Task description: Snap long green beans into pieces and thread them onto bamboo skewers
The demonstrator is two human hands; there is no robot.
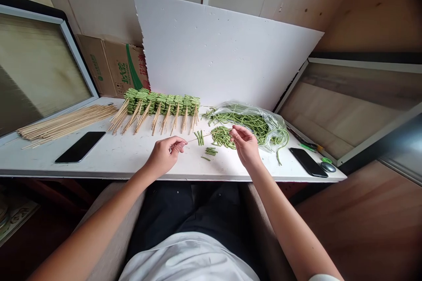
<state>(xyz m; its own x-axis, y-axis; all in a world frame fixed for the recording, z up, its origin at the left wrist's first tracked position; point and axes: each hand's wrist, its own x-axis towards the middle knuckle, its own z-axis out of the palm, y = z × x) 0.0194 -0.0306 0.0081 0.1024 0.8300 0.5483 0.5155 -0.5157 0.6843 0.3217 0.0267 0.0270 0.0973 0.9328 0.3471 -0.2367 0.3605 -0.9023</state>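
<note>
My left hand [165, 153] pinches a thin bamboo skewer [194, 139] that points right and carries two or three short green bean pieces [199, 137]. My right hand [243, 142] hovers over a small heap of cut bean pieces [221, 135], fingers curled in a pinch; what they hold is too small to make out. A few loose pieces [211, 151] lie between my hands on the white table [125, 158].
A row of finished bean skewers [158, 107] lies at the back. Bare skewers [66, 124] are piled at left beside a black phone [81, 146]. A plastic bag of long beans [255, 120], another phone [308, 162], and a white board [217, 52] stand right and behind.
</note>
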